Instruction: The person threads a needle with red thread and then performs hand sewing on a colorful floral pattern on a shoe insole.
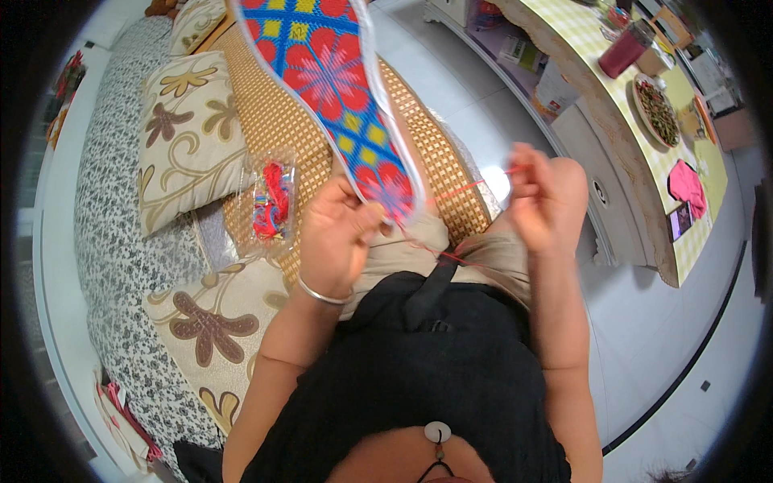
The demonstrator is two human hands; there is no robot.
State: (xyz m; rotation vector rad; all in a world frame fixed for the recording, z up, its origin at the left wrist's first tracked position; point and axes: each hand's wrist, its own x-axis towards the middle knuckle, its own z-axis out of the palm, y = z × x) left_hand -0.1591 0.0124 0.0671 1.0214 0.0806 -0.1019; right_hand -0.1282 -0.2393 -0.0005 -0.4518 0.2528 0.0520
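An embroidered insole with red flowers, yellow squares, blue ground and a white edge slants up and away above my lap. My left hand, with a bangle at the wrist, is closed on its near, narrow end, thumb on top. Red thread runs from that end to my right hand, raised to the right over my knee. Its fingers are pinched on the thread and slightly blurred; whether a needle is there I cannot make out. More red thread hangs loosely below the insole, across my lap.
To the left, a clear bag of coloured thread lies on the woven mat, beside flowered cushions. At the right, a cabinet has a checked cloth, a plate of food, a dark red bottle, a pink cloth and a phone.
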